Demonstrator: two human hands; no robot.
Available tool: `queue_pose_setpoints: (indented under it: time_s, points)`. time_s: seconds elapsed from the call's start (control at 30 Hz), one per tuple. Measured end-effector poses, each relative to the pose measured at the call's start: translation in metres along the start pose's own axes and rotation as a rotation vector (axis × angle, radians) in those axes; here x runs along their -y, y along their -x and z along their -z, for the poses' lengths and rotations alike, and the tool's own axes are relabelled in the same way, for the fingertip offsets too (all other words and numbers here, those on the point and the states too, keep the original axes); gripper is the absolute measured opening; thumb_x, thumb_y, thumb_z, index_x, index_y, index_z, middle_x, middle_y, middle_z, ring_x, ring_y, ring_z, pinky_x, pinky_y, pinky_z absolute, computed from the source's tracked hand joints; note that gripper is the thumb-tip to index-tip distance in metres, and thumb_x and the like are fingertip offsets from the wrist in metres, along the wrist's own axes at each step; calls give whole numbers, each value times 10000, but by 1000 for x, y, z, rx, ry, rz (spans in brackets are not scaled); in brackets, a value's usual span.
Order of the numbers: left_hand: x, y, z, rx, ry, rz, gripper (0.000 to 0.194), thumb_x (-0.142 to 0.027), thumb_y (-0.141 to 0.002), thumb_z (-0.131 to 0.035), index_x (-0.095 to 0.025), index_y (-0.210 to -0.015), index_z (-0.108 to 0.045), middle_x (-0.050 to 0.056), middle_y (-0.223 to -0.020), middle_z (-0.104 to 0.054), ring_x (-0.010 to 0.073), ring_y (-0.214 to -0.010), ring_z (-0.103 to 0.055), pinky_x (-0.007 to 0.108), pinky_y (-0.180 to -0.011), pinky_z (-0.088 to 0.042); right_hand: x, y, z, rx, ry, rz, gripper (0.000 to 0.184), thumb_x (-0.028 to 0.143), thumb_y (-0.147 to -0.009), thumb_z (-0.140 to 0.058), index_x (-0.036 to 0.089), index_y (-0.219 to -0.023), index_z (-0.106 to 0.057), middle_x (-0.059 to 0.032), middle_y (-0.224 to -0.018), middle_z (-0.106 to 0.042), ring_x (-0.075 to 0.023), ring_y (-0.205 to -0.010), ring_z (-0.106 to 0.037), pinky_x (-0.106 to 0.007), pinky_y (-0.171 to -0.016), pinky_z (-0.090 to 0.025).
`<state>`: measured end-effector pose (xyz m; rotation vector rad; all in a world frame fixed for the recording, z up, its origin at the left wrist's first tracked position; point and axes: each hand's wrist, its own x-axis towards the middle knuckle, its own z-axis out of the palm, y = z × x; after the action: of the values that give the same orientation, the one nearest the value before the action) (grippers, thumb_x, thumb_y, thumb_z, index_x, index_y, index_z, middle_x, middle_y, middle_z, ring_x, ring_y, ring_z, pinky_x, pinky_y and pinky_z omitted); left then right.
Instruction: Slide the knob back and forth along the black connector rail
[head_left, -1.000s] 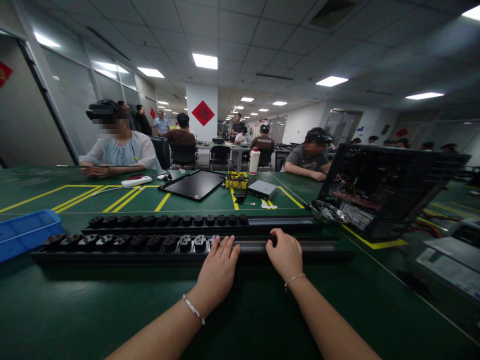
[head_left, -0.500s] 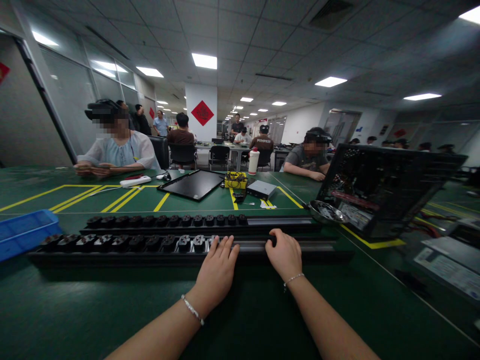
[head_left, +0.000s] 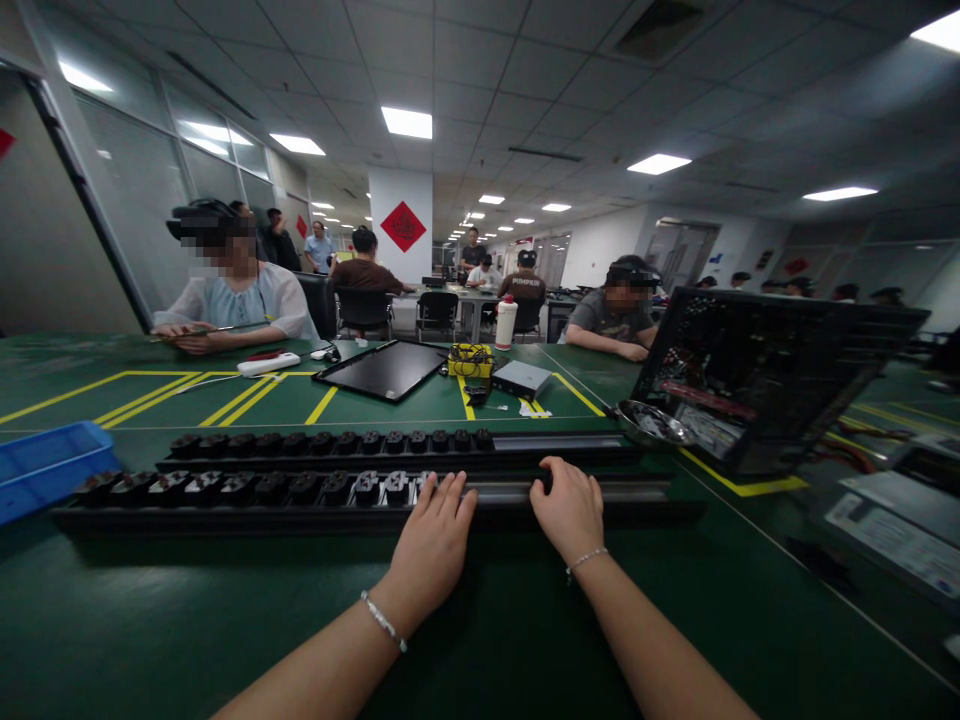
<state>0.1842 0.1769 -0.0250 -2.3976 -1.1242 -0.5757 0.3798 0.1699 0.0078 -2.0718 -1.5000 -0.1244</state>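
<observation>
Two long black power-strip rails (head_left: pixel 225 522) lie side by side across the table, with a row of black and silver socket modules (head_left: pixel 302 488) in the nearer one. My left hand (head_left: pixel 429 540) lies with its fingers stretched over the right end of that row, hiding what is under them. Over the bare metal channel of the same rail, my right hand (head_left: pixel 571 512) is closed on a small black part (head_left: pixel 547 483); my fingers cover most of it, so its kind does not show. The farther rail (head_left: pixel 555 441) also carries black modules, up to its bare right end.
A blue plastic bin (head_left: pixel 56 462) stands at the left. An open computer case (head_left: pixel 765 375) and a metal bowl (head_left: pixel 654 424) are at the right. Behind the rails lie a black panel (head_left: pixel 381 370), a grey drive (head_left: pixel 521 379) and a yellow box with cables (head_left: pixel 470 360). Two people sit opposite.
My hands keep the same places on the rail. The view has shifted very slightly. Across the table at left, the seated person's hands and the thin thing they hold have moved.
</observation>
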Motion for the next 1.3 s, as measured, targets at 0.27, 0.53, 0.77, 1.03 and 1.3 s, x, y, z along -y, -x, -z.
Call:
queue_pose_setpoints:
  time_s: [0.27,0.53,0.77,1.03,1.3]
  points:
    - [0,-1,2,5,5,0,423,-101,-856,-355,-181,-1241,-511,116,-1348,-503,230,-1259,-443,462,-1103,-256,0,0,0,23,-2,-22,252,234,-790,-444,216,-1018,-550,-55,-1022,-636,-218,-1054,-528,-446,-1038,-204]
    - [-1,0,-1,5,7,10,412,-120,-856,-379,-187,-1241,-507,102,-1339,-515,220,-1256,-447,455,-1108,-250,0,-1,-2,19,-14,-31,257,224,-792,-446,215,-1027,-547,-49,-1029,-638,-208,-1059,-533,-451,-1039,-205]
    - [0,-1,0,-9,4,11,402,-119,-853,-386,-191,-1222,-526,99,-1336,-520,218,-1252,-452,450,-1110,-249,-2,-2,-4,9,-16,-21,250,219,-789,-449,212,-1018,-550,-47,-1023,-642,-210,-1043,-540,-444,-1038,-207]
    - [-1,-1,1,-10,9,14,391,-121,-854,-398,-186,-1214,-537,103,-1330,-525,223,-1249,-455,444,-1107,-259,-1,-1,-2,15,-11,-19,243,218,-791,-443,210,-1008,-554,-47,-999,-639,-209,-1034,-542,-440,-1035,-212]
    - [0,0,-1,5,12,14,398,-122,-855,-397,-186,-1228,-522,104,-1344,-511,227,-1257,-446,455,-1106,-257,-2,-1,-3,3,-24,-16,243,215,-788,-451,216,-1009,-552,-46,-1019,-640,-208,-1039,-541,-444,-1035,-216]
